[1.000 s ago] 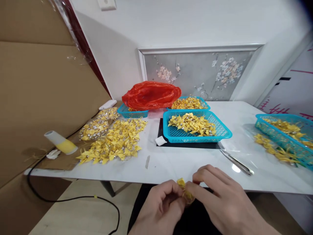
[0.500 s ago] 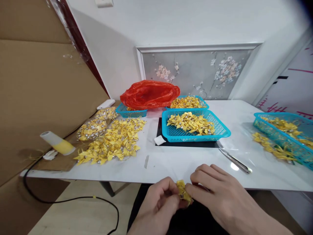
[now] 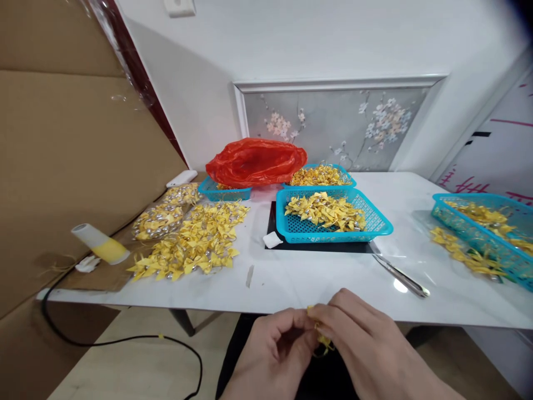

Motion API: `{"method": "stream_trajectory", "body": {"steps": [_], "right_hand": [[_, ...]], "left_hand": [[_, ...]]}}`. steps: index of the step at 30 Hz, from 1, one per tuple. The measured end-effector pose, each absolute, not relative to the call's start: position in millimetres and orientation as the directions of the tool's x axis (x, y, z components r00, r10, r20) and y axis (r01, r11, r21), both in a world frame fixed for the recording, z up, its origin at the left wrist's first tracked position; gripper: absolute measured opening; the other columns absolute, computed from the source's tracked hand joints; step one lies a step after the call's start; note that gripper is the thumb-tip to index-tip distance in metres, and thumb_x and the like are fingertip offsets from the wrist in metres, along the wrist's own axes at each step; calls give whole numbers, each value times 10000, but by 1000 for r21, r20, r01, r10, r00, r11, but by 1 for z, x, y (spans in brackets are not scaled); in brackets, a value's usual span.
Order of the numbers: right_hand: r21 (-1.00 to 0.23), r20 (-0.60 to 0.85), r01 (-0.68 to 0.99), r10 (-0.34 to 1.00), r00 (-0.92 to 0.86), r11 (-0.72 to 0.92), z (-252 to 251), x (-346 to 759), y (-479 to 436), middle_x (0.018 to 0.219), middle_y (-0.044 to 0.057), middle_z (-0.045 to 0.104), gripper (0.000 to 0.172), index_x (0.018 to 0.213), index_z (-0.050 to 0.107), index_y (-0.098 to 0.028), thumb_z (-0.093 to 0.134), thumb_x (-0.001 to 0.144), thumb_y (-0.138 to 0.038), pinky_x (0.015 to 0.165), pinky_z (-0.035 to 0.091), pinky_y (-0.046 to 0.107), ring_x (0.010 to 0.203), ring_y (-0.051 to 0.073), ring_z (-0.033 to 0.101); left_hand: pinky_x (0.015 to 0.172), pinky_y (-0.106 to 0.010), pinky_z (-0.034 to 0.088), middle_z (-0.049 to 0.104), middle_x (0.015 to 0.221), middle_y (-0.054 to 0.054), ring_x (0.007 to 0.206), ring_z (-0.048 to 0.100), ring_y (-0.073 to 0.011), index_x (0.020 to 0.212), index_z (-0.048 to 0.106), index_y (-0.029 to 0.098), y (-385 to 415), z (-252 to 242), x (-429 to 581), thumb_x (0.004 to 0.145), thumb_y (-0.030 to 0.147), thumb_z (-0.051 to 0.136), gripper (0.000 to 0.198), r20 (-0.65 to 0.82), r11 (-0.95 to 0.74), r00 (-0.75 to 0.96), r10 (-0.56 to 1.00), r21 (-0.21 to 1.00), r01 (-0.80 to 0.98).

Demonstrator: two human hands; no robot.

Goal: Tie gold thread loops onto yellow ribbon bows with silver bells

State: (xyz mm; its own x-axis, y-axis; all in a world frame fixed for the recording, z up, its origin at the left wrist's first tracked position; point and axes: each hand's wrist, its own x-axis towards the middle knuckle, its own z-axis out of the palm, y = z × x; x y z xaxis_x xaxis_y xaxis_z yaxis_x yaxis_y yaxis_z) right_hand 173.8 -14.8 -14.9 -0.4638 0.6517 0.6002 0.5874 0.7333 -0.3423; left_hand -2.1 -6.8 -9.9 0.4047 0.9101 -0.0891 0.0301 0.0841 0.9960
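Observation:
Just off the table's front edge, my left hand (image 3: 277, 350) and my right hand (image 3: 366, 339) meet with fingertips closed on a small yellow ribbon flower (image 3: 323, 340). Most of the flower is covered by my fingers; some petals and a thin loop of yellow cord show below them. Beyond my hands, a blue plastic basket (image 3: 333, 238) holds a heap of similar yellow flowers (image 3: 327, 210) with silvery beads. A loose pile of yellow flowers (image 3: 187, 247) spreads over the table on the left.
Metal tweezers (image 3: 402, 276) lie right of centre on the white table (image 3: 216, 291). Another blue basket (image 3: 478, 222) stands at the right. A red plastic bag (image 3: 256, 164) rests on a basket at the back. A yellow-and-white cone (image 3: 100, 243) lies left, above a black cable (image 3: 125, 337).
My right hand has shifted left, closer to my left hand, and its fingers now cover more of the yellow flower. The things on the table have stayed in place.

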Motion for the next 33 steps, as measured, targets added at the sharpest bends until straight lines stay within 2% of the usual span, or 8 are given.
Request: {"method": "stream_trajectory", "body": {"steps": [3, 12, 16, 19, 22, 25, 28, 33], "right_hand": [[-427, 539, 601, 723, -431, 676, -21, 174, -17, 816, 59, 593, 310, 1075, 562, -162, 351, 921, 5, 577, 540, 282, 697, 183, 590], [-399, 524, 670, 755, -393, 626, -25, 167, -20, 820, 66, 679, 267, 1018, 582, -169, 371, 917, -41, 581, 597, 312, 681, 207, 684], [-450, 524, 672, 784, -334, 587, -25, 165, -22, 800, 54, 674, 235, 993, 601, -180, 391, 952, -83, 574, 577, 266, 636, 179, 680], [-516, 594, 621, 769, -237, 590, -23, 165, -23, 911, 58, 664, 200, 987, 614, -204, 447, 958, -98, 644, 556, 212, 746, 152, 683], [-726, 557, 471, 830, -23, 501, -21, 166, -20, 890, 27, 636, 120, 935, 619, -224, 512, 977, -187, 612, 506, 178, 715, 119, 628], [-970, 237, 74, 966, 108, 230, -22, 167, -11, 801, -7, 599, 227, 860, 591, -207, 529, 997, -377, 514, 430, 174, 556, 78, 505], [-981, 62, -180, 996, 66, 73, -29, 167, -2, 790, -15, 574, 322, 809, 541, -189, 543, 982, -461, 524, 408, 179, 558, 71, 487], [-962, 14, -273, 999, 50, 28, -38, 164, 2, 768, -13, 536, 345, 819, 503, -198, 557, 958, -509, 523, 413, 186, 618, 99, 468]], "left_hand": [[690, -228, 471, 687, 749, -9, 719, 577, -162, 804, 727, 189, -6, -15, -3, 918, 296, 581, 213, -25, -13, 393, 919, 996, 92], [747, -252, 513, 721, 848, -46, 762, 656, -188, 903, 706, 188, -8, -10, -5, 930, 159, 487, 223, 141, -326, 457, 878, 876, 355], [773, -232, 505, 729, 857, -18, 783, 666, -175, 910, 711, 217, -8, -10, -4, 921, 127, 495, 234, 159, -323, 433, 887, 885, 335], [709, -242, 489, 708, 784, -8, 751, 645, -183, 850, 719, 222, -8, -11, -3, 918, 170, 517, 220, 98, -226, 403, 910, 931, 285], [649, -247, 455, 677, 718, -14, 710, 598, -181, 759, 710, 198, -9, -12, -3, 893, 247, 577, 195, -27, -35, 372, 928, 986, 161], [669, -240, 441, 689, 725, -23, 720, 583, -167, 730, 705, 180, -11, -11, -4, 849, 269, 637, 163, -129, 132, 320, 939, 991, 10], [715, -242, 455, 719, 753, -36, 753, 601, -167, 738, 727, 175, -12, -11, -5, 818, 273, 664, 142, -158, 193, 279, 947, 976, -102], [747, -273, 489, 712, 739, -35, 755, 601, -177, 694, 704, 181, -12, -16, -4, 787, 272, 680, 132, -172, 206, 229, 958, 970, -131]]}}
